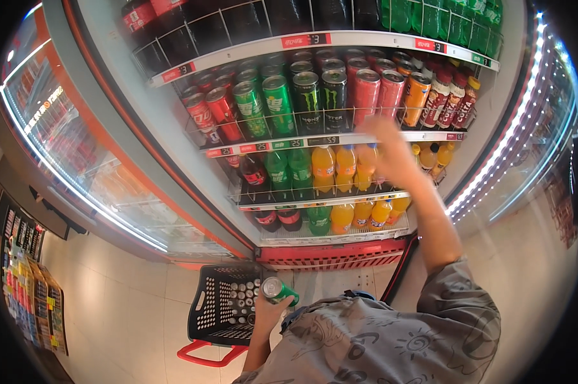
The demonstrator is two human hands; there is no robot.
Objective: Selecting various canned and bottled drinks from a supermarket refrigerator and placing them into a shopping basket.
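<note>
My left hand [268,312] grips a green drink can [289,293] low in front of my body, its silver lid tilted up. My right hand [390,149], blurred, reaches to the edge of the middle cooler shelf, by the pink cans [367,93]. Its fingers are too smeared to show whether they touch or hold anything. Green cans [278,105], black Monster cans [307,101] and orange cans [417,98] stand in the same row behind a wire guard. Below the left hand, a black perforated shopping basket [205,307] with a red handle [212,355] contains pale round shapes, partly hidden.
Orange soda bottles [323,165] and green bottles [277,168] fill lower shelves. A white shelf rail [327,43] crosses above the cans. An open cooler door [500,139] edged with lights is to the right; a glass cooler door [97,158] is to the left.
</note>
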